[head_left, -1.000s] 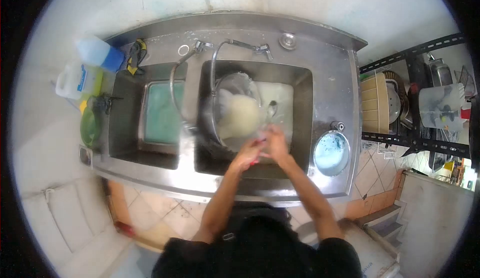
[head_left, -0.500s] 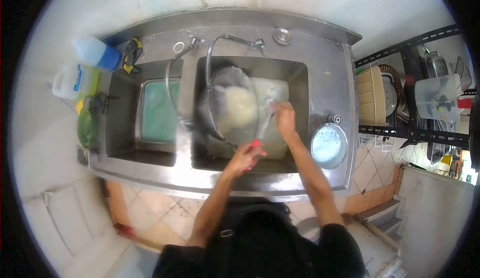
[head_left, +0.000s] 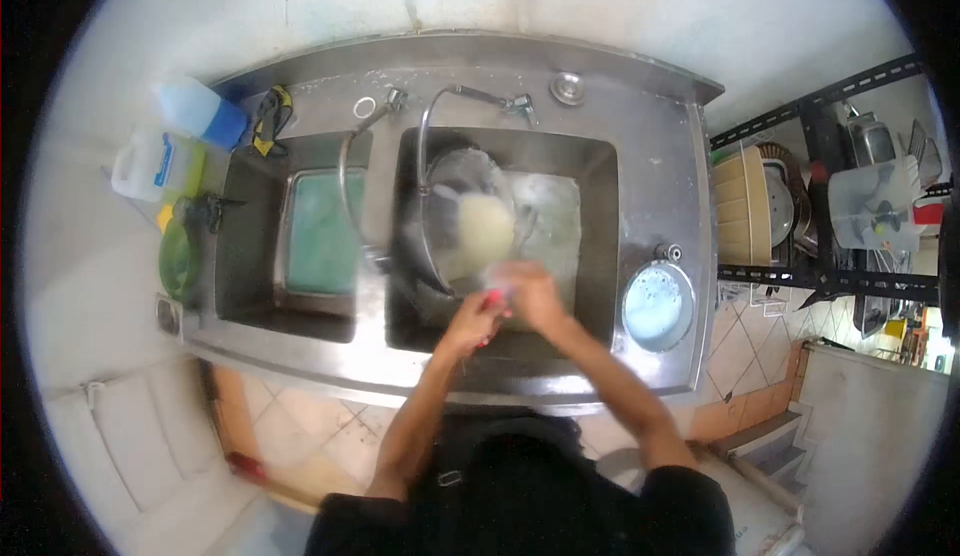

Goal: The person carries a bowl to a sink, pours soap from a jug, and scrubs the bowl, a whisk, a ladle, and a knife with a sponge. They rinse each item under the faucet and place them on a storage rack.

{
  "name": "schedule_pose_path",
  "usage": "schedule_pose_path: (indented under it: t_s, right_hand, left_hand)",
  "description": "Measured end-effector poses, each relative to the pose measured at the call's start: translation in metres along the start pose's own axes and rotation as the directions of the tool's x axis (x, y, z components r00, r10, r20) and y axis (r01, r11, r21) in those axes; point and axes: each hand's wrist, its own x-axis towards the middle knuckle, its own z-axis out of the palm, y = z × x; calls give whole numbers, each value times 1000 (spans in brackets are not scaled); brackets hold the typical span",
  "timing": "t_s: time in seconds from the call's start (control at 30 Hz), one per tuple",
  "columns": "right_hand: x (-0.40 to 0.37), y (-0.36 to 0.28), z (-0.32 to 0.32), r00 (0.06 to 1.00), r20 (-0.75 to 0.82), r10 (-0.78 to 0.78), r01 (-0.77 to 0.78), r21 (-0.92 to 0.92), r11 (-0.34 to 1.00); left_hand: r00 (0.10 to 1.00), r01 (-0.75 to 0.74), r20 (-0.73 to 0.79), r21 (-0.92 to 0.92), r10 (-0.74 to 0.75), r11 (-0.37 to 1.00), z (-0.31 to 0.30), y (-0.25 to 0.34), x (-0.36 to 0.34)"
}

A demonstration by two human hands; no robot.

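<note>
Closed round a red handle [head_left: 493,298], my left hand [head_left: 474,322] is over the front of the right sink basin. My right hand [head_left: 528,294] is beside it, closed on something pale that is blurred by motion. What the red handle belongs to is too smeared to tell. Behind my hands, a large round pan [head_left: 440,246] leans in the basin with a cloudy, yellowish patch inside. A pale rectangular board or tray [head_left: 560,221] lies under and to the right of it.
A hose tap [head_left: 424,156] arches over the pan. The left basin holds a green-tinted tray [head_left: 322,231]. A bowl of suds [head_left: 658,306] stands on the right counter. Bottles [head_left: 160,166] are at the left; a rack [head_left: 820,186] with kitchenware is at the right.
My right hand has moved left and toward me, from over the pale board to beside my left hand. My left hand has shifted slightly left. The whole view has shifted slightly.
</note>
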Motion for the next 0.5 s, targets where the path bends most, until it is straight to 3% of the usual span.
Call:
schedule_pose_path:
  t_s: [0.07, 0.13, 0.2, 0.27, 0.3, 0.33, 0.4, 0.43, 0.47, 0.5]
  right_hand:
    - [12, 40, -7, 906, -48, 420, -416, 84, 906]
    - [-1, 27, 6, 938, -12, 347, -347, 1, 938]
    - [-3, 7, 11, 966, 24, 256, -253, -92, 963]
    - [-15, -9, 15, 998, -53, 31, -22, 159, 987]
    - [-7, 8, 7, 999, -34, 22, -23, -34, 999]
    - [-4, 26, 4, 999, -33, 40, -41, -29, 999]
    - [15, 52, -1, 866, -14, 499, -498, 61, 865]
    - [5, 42, 11, 872, -22, 489, -487, 63, 871]
    - [-14, 6, 24, 967, -22, 252, -251, 54, 967]
    - [-24, -16, 29, 1000, -14, 0, 0, 47, 999]
  left_hand:
    - [1000, 26, 6, 60, -26, 998, 2, -9, -12]
    - [999, -28, 38, -33, 29, 999, 6, -8, -4]
    - [1000, -20, 14, 23, 20, 1000, -10, -6, 4]
    - [1000, 12, -14, 69, -11, 998, -14, -8, 7]
    - [1000, -1, 22, 47, 0, 999, -12, -7, 0]
    - [998, -11, 58, 21, 9, 1000, -8, -8, -9]
    - [1000, -20, -9, 59, 21, 998, 0, -7, -11]
    - [1000, 3, -15, 51, -2, 999, -5, -1, -8]
    - [999, 32, -20, 37, -31, 999, -9, 2, -6]
    - [999, 27, -22, 32, -27, 999, -14, -1, -7]
